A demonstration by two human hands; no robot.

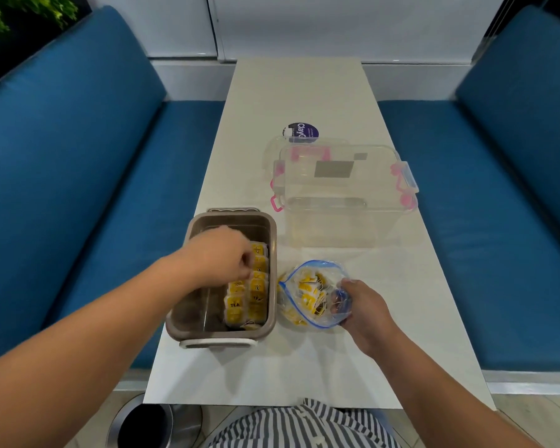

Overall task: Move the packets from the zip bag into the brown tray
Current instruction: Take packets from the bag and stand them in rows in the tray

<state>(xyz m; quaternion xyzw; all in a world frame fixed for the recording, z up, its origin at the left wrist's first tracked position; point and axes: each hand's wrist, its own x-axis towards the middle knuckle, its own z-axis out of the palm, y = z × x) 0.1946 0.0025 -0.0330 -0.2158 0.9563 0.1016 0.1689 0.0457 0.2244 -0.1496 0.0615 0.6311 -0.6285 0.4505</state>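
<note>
— Our left hand [222, 253] hangs over the brown tray [274, 263], fingers curled down at the far end of the rows of packets [256, 295]. Are we holding one?
— We cannot tell; the knuckles hide the fingertips. They sit right at the rows, so we judge we are setting a packet down or nudging it into line.
— And our right hand [366, 313]?
— It grips the zip bag [291, 315] at the right side of its blue-edged mouth, fingers curled round the plastic. We think that keeps the mouth gaping toward the tray and stops the bag sliding on the table [304, 92] when we reach in.
— Is the bag against the tray?
— Just beside its right wall; whether they touch we cannot say. Keeping them close makes for a short carry.
— What is in what?
— The tray has yellow packets laid flat in two neat rows along its right side. The bag holds a loose jumble of the same packets, quite a few, so we judge the job is only partway along.
— Anything else?
— Farther back on the right stands a clear box [343, 195] with pink latches and a grey patch. Behind it lies a purple round label [301, 130].
</note>
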